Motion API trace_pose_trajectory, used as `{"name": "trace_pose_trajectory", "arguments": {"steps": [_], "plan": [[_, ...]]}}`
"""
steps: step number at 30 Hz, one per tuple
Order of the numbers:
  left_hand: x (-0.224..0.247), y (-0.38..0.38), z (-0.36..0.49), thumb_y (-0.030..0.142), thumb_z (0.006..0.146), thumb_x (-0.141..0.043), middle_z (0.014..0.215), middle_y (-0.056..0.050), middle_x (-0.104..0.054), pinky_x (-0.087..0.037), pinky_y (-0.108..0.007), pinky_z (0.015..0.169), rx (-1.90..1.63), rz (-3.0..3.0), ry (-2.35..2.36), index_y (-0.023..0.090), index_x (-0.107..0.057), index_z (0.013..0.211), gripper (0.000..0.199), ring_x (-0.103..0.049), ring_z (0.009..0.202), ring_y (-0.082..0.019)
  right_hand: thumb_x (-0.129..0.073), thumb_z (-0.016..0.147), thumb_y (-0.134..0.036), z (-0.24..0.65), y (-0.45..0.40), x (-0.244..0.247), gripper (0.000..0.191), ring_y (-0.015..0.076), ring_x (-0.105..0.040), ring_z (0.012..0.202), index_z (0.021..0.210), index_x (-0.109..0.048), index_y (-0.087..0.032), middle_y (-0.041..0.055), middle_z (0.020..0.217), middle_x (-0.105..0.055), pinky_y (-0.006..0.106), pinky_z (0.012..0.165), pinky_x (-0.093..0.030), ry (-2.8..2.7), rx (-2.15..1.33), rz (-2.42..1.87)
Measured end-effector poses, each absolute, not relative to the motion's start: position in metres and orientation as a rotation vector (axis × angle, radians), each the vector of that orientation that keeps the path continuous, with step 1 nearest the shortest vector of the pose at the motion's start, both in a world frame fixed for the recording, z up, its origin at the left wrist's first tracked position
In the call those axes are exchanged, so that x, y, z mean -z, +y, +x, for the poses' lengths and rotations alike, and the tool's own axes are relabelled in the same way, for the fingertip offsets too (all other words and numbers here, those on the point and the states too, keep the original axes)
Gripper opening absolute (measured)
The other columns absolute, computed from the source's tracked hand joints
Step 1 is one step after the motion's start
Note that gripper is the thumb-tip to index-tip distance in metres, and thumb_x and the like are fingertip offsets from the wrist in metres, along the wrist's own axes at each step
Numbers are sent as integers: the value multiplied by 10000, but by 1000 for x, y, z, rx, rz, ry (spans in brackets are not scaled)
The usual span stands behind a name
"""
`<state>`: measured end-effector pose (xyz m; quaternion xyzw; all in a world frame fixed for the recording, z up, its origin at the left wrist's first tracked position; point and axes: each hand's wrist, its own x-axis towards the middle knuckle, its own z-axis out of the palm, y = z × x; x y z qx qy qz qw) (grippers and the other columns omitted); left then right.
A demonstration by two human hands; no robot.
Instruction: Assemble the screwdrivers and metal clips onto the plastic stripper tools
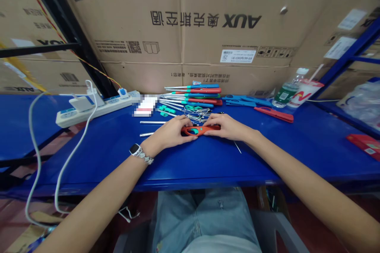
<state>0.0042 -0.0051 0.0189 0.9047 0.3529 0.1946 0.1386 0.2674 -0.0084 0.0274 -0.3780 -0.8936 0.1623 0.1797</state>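
An orange lighter handle [205,129] with a green trigger lies level just above the blue table. My left hand [174,129] grips its left end, thumb below and fingers above. At its right end, my right hand [227,126] pinches the handle between thumb and fingers. Beyond my hands are small wire and clear parts [198,116] and loose green triggers [166,109]. Two metal tubes [152,122] lie left of my left hand. A thin rod [238,148] pokes out below my right hand. Behind sits a stack of long-nosed lighters [204,95] in blue, red and green.
Blue handle shells [245,101] and a red one [274,114] lie to the right, near a bottle [283,94] and a paper cup [305,93]. A power strip [101,107] with white cables stands left. Cardboard [192,51] walls the back; a red box [363,145] sits far right.
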Motion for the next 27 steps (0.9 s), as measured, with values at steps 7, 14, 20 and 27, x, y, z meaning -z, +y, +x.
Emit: {"name": "trace_pose_trajectory", "arguments": {"steps": [7, 14, 20, 27], "plan": [[-21, -6, 6, 539, 904, -692, 916, -76, -626, -459, -367, 746, -586, 2610, 1014, 172, -674, 928, 369, -589, 867, -245, -736, 917, -350, 264, -9, -32, 267, 220, -639, 903, 1143, -768, -212, 83, 1038, -692, 372, 829, -492, -2545, -481, -1098], [-18, -1, 5, 574, 824, -777, 864, -64, -636, -428, -345, 685, -594, 2584, 1082, 186, -715, 870, 395, -578, 808, -223, -760, 885, -370, 262, -4, -34, 242, 213, -633, 892, 1060, -772, -203, 70, 1011, -694, 351, 807, -478, -2540, -528, -1157], [-20, -2, 5, 565, 832, -774, 875, -63, -624, -431, -337, 668, -572, 2588, 1088, 185, -746, 903, 387, -580, 771, -214, -795, 841, -367, 256, -4, -37, 226, 198, -606, 831, 960, -749, -180, 48, 922, -675, 309, 723, -441, -2534, -527, -1202], [-22, -2, 3, 540, 848, -749, 975, -77, -612, -471, -356, 731, -539, 2545, 1064, 174, -721, 991, 394, -590, 815, -223, -775, 840, -318, 254, -11, -35, 210, 200, -605, 830, 962, -684, -173, 47, 918, -677, 311, 717, -435, -2492, -558, -1213]]}}
